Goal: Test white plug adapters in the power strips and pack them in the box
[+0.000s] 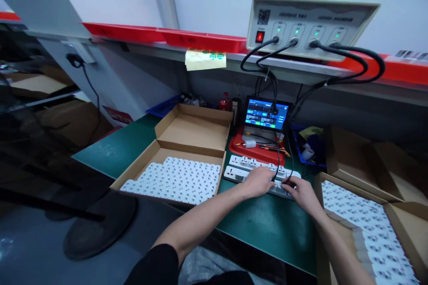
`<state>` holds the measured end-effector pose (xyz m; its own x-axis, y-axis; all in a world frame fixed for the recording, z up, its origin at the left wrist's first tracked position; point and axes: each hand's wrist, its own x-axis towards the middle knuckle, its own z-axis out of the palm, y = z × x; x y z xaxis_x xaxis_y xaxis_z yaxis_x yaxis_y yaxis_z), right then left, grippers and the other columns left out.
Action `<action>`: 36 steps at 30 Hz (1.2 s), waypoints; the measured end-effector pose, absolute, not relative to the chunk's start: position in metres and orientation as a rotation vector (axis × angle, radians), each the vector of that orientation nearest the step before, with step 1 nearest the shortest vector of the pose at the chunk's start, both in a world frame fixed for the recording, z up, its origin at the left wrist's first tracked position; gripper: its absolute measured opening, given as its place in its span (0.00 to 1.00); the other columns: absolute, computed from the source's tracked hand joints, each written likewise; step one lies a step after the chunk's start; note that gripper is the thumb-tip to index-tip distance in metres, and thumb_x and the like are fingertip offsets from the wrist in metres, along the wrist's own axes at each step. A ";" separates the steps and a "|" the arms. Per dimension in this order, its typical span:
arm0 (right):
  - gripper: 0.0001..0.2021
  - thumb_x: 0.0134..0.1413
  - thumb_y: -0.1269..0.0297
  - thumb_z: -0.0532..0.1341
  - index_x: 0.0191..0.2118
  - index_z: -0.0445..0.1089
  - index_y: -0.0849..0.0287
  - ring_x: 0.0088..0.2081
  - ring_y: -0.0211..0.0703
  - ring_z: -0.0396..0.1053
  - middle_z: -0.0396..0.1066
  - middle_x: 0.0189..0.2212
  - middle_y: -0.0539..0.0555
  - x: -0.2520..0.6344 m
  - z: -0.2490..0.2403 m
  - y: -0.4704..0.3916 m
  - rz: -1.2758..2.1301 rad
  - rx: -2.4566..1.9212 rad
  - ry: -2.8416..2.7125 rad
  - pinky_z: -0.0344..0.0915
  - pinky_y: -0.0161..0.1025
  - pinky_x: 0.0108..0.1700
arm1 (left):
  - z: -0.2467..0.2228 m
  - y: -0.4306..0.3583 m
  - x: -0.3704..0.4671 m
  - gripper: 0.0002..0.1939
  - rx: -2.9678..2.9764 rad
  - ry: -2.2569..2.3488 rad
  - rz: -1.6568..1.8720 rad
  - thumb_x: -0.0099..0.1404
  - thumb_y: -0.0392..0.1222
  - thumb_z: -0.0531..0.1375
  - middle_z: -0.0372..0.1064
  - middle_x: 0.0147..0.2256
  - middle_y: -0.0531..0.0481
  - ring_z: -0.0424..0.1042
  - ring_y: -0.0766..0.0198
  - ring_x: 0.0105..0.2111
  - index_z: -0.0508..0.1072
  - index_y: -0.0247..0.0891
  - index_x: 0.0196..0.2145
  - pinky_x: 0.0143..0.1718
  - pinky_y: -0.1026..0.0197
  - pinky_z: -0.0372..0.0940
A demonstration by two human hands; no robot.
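My left hand [259,181] rests at the front white power strip [234,173], its fingers closed by a black cable; what they grip is too small to make out. My right hand [297,189] is at the right part of the same strip, thumb and fingers pinched at a thin dark cable [292,160]. A second white strip [245,161] lies just behind. Left of my hands, an open cardboard box [133,173] holds rows of small white parts [180,180]. Another box [319,187] with similar white parts [371,227] stands to the right, partly behind my right forearm.
Behind the strips are a red tray [236,144] with small tools and a lit screen [265,113]. A grey box [307,26] with four thick cables sits on the shelf above. Red trays [203,41] line the shelf. A blue tray [302,158] is right of the screen.
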<state>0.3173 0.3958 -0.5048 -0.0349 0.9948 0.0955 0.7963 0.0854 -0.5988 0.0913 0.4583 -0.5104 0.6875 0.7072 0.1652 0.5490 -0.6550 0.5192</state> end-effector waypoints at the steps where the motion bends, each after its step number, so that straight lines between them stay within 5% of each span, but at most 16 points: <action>1: 0.21 0.60 0.41 0.62 0.36 0.79 0.55 0.32 0.51 0.76 0.81 0.30 0.55 0.317 -0.505 0.395 0.516 -1.751 -1.854 0.68 0.44 0.39 | -0.510 0.457 0.099 0.08 2.432 0.980 0.492 0.73 0.45 0.66 0.81 0.43 0.42 0.79 0.48 0.48 0.84 0.39 0.41 0.52 0.53 0.71; 15: 0.14 0.66 0.56 0.59 0.41 0.81 0.55 0.44 0.55 0.80 0.85 0.41 0.58 0.233 -0.491 0.419 0.627 -1.608 -2.056 0.69 0.45 0.48 | -0.511 0.494 -0.023 0.08 2.064 1.152 0.748 0.69 0.38 0.66 0.79 0.30 0.52 0.74 0.61 0.32 0.83 0.37 0.31 0.37 0.62 0.63; 26: 0.13 0.66 0.58 0.59 0.40 0.80 0.55 0.38 0.51 0.77 0.84 0.37 0.57 0.206 -0.513 0.448 0.546 -1.677 -2.137 0.64 0.43 0.43 | -0.520 0.501 -0.030 0.07 2.093 1.143 0.679 0.69 0.39 0.66 0.81 0.32 0.51 0.75 0.59 0.35 0.84 0.37 0.33 0.40 0.61 0.63; 36: 0.09 0.69 0.61 0.59 0.42 0.76 0.56 0.44 0.54 0.77 0.81 0.41 0.57 0.204 -0.526 0.443 0.361 -1.677 -2.204 0.65 0.44 0.47 | -0.517 0.495 -0.031 0.06 2.173 1.180 0.642 0.71 0.37 0.65 0.83 0.36 0.48 0.78 0.57 0.38 0.84 0.39 0.37 0.41 0.61 0.63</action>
<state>0.2042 0.4434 -0.5261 -0.2404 0.9633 0.1194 0.8750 0.2683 -0.4030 -0.0314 0.4948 -0.5168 0.4932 0.8592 0.1360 0.5812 -0.4418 0.6835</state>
